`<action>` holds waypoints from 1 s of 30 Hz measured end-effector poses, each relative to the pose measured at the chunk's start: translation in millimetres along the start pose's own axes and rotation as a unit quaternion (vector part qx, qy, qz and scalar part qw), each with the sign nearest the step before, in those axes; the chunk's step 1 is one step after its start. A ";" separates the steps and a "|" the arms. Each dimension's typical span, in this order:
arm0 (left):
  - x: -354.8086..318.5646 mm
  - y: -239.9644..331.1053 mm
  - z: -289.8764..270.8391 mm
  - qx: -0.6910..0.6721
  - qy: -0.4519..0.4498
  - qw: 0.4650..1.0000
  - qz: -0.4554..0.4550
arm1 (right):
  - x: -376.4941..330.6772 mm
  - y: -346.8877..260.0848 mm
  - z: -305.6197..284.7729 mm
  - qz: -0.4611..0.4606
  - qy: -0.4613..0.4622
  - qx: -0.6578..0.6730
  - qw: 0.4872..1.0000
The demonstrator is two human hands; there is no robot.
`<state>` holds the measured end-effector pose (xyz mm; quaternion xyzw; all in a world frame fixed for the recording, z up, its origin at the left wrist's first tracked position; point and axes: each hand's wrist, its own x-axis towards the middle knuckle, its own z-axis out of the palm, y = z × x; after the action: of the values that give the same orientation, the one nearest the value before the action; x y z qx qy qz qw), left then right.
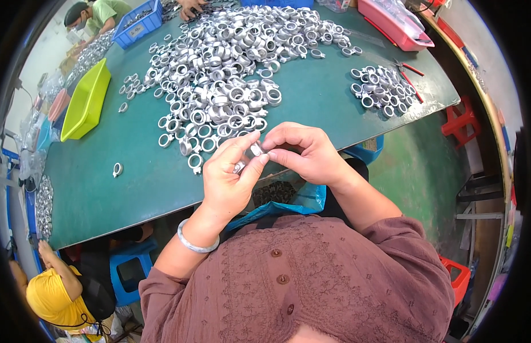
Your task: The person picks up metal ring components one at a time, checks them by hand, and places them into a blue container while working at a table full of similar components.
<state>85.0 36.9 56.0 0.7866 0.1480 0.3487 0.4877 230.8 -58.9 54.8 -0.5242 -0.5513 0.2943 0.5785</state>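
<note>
My left hand (226,174) pinches a small silver metal ring (257,149) between thumb and fingers, just past the table's near edge. A second silver piece (238,167) shows in the palm of that hand, partly covered by the fingers. My right hand (308,153) meets the left, its thumb and forefinger closed at the ring's right side; the fingertips hide part of the ring. Beyond my hands spreads a large heap of silver ring clamps (220,100), each with a small lug. One loose ring clamp (117,169) lies apart at the left.
A smaller pile of ring clamps (383,90) and red-handled pliers (408,67) sit on the right of the green table (145,194). Around the edges stand a yellow-green tray (87,100), a blue bin (137,24) and a pink basket (394,26). Other people (56,297) work nearby.
</note>
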 end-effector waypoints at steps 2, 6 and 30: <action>0.2 1.7 0.1 0.015 -0.002 1.000 0.015 | -0.8 -2.9 0.1 0.009 0.003 -0.001 1.000; -0.4 4.0 -0.3 0.010 0.001 1.000 0.013 | -1.8 -5.4 0.5 0.016 0.008 -0.001 1.000; -3.2 -0.5 -5.8 0.053 -0.014 0.998 0.035 | -3.2 -10.1 6.9 0.095 -0.010 0.185 0.978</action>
<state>78.8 39.1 55.9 0.8209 0.1318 0.3463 0.4346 221.1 -62.7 62.1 -0.4548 -0.4410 0.4501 0.6293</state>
